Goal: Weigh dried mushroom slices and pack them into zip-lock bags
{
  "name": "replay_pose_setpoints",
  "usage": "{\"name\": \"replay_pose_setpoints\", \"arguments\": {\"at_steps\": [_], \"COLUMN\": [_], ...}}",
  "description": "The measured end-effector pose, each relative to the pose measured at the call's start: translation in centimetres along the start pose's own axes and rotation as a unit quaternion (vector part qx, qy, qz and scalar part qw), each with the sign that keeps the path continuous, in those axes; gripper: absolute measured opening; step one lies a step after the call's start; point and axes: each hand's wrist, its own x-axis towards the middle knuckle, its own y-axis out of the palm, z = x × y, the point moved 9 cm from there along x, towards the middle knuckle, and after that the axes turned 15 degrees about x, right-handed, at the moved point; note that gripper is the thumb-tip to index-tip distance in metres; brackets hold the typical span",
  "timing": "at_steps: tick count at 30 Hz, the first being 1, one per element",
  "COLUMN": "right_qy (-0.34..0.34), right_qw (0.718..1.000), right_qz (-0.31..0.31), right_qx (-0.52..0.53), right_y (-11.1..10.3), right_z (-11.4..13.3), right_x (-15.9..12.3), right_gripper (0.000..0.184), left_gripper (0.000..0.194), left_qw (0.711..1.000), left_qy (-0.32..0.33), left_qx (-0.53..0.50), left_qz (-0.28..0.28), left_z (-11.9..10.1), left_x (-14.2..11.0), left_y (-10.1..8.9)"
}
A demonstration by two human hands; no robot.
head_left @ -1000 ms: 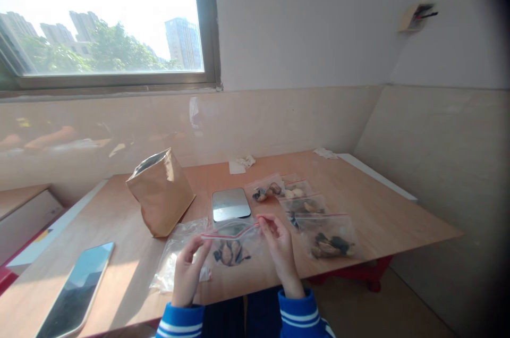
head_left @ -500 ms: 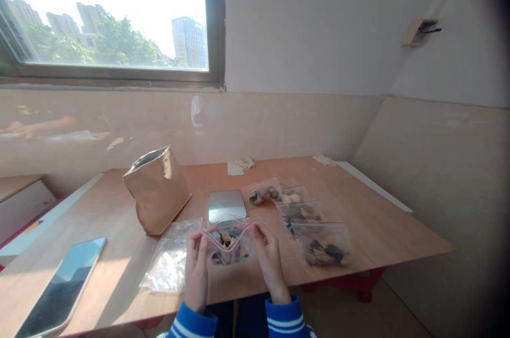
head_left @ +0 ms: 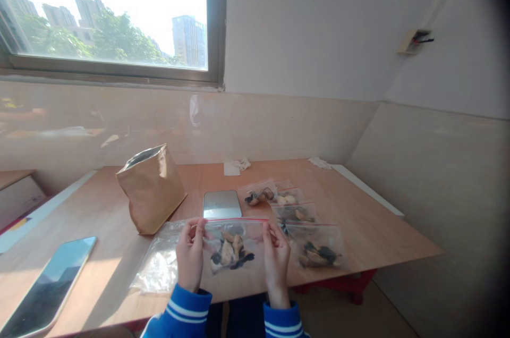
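Observation:
Between my hands a clear zip bag (head_left: 258, 231) with a red seal strip is stretched flat, its top edge drawn straight. Brown and black dried pieces, which look like dried mushrooms (head_left: 229, 253), lie in its lower part. My left hand (head_left: 192, 253) pinches the bag's top left corner. At the top right corner, my right hand (head_left: 277, 255) grips with thumb and fingers. Just beyond the bag sits a flat silver scale (head_left: 222, 204). Close by my right hand lies another filled zip bag (head_left: 319, 253).
More filled zip bags (head_left: 295, 213) overlap right of the scale. A brown paper bag (head_left: 151, 189) stands open at the left, with empty clear bags (head_left: 157, 266) before it. A phone (head_left: 51, 285) lies at the left front. Crumpled tissue (head_left: 241, 164) is at the back.
My hands have moved apart, and the bag's mouth, which gaped before, is now pulled straight and closed-looking. The dried pieces now show through the bag's front.

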Motion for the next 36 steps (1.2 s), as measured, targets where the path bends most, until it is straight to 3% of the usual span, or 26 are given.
{"name": "replay_pose_setpoints", "arguments": {"at_steps": [5,8,16,21,28,36], "right_qy": [0.019,0.029,0.021,0.039,0.029,0.000], "right_qw": [0.999,0.998,0.995,0.990,0.984,0.988], "right_qz": [0.024,0.052,0.083,0.110,0.160,0.124], "right_qx": [-0.011,-0.016,-0.061,-0.077,-0.074,-0.092], "right_y": [1.3,2.0,1.6,1.1,1.6,0.5], "right_z": [-1.2,-1.8,-3.0,-3.9,-3.5,-3.6], "right_x": [-0.5,-0.6,0.1,0.3,0.4,0.6], "right_gripper": [0.041,0.041,0.039,0.041,0.047,0.044], "left_gripper": [0.043,0.042,0.039,0.034,0.032,0.026], "left_qw": [0.998,0.998,0.995,0.997,0.996,0.999], "left_qy": [-0.038,-0.036,-0.048,0.007,-0.003,-0.007], "left_qx": [0.023,0.023,-0.017,0.040,0.031,0.046], "left_qz": [-0.044,-0.043,0.082,0.071,0.084,0.026], "left_z": [1.9,2.8,4.5,4.4,4.8,5.2], "left_x": [0.2,0.3,0.1,0.6,0.5,0.4], "left_y": [-1.6,-2.3,-1.2,-1.9,-2.0,-3.3]}}
